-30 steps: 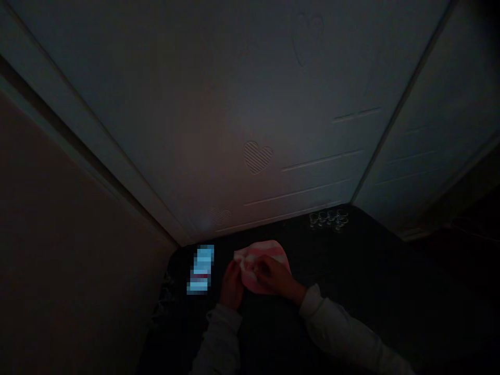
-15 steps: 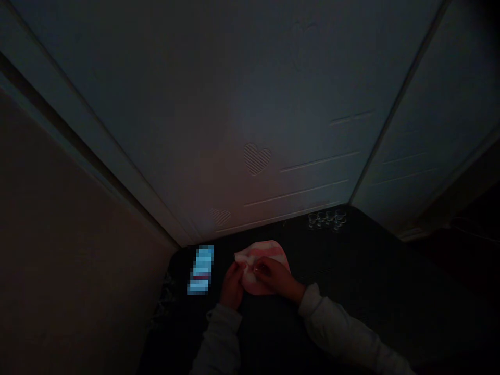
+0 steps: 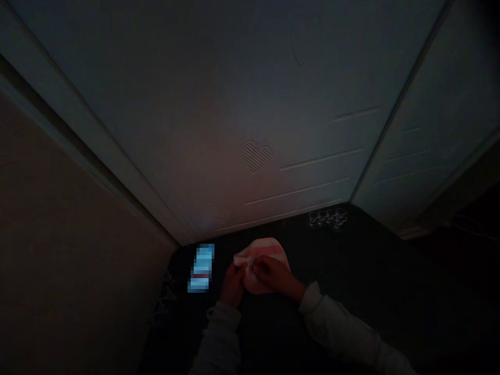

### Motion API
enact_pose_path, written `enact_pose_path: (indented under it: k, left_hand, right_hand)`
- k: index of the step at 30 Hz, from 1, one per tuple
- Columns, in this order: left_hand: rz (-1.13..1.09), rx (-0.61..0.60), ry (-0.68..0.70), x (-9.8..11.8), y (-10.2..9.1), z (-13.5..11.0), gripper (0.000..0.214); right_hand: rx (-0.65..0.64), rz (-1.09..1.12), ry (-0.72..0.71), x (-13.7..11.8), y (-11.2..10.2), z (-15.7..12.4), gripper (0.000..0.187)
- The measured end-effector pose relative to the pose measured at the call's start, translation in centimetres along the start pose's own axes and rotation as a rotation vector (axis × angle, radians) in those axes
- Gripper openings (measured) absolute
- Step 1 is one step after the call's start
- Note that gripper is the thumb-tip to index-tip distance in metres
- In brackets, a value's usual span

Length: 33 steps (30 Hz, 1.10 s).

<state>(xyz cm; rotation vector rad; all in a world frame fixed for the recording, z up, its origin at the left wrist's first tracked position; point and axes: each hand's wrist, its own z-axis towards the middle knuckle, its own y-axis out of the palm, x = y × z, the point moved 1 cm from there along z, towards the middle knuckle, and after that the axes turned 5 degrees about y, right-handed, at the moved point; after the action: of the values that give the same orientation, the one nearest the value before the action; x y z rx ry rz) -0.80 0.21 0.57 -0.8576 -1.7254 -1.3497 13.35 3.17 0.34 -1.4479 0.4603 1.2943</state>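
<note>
The room is very dark. A pink-and-white striped cloth (image 3: 269,251) lies on a black surface (image 3: 351,271) low in the view. My left hand (image 3: 233,284) pinches the cloth's left edge with closed fingers. My right hand (image 3: 275,276) rests on the middle of the cloth, fingers curled and pinching it close to the left hand. Both arms wear pale long sleeves.
A lit phone screen (image 3: 201,268) lies on the black surface just left of my left hand. Several small clear glasses (image 3: 327,217) stand at the back edge. A pale cabinet door with heart motifs (image 3: 257,156) rises behind. A beige wall (image 3: 58,260) is at left.
Both hands have shifted slightly on the cloth, gathering it a little; its visible shape is a bit smaller. The phone and glasses have not moved.
</note>
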Motion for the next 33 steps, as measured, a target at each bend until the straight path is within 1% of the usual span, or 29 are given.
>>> enact_pose_path:
  k: [4, 9, 14, 19, 24, 30, 33]
  left_hand:
    - [0.023, 0.017, 0.017, 0.1, 0.2, 0.0, 0.032]
    - [0.032, 0.002, 0.075, 0.5, 0.6, -0.2, 0.032]
    - [0.046, 0.007, 0.104, 0.3, 0.4, -0.2, 0.029]
    - [-0.016, 0.006, 0.078, 0.2, 0.3, -0.2, 0.029]
    - [-0.033, 0.021, 0.037, 0.3, 0.1, -0.2, 0.032]
    - [-0.048, 0.008, 0.000, 0.2, 0.0, -0.2, 0.028]
    - [-0.035, -0.027, 0.009, 0.2, 0.1, -0.2, 0.027]
  right_hand:
    - [-0.006, 0.000, 0.006, -0.1, 0.0, 0.0, 0.014]
    - [-0.011, -0.020, 0.026, -0.5, -0.2, 0.0, 0.014]
    - [-0.017, 0.023, 0.042, -0.9, -0.4, 0.0, 0.013]
    - [-0.027, 0.057, 0.039, -1.1, -0.4, 0.0, 0.012]
    - [0.004, 0.045, 0.026, -0.8, -0.3, 0.0, 0.013]
    - [0.006, 0.032, 0.015, -0.7, -0.2, 0.0, 0.012]
    - [-0.004, 0.014, 0.027, -0.6, -0.2, 0.1, 0.012]
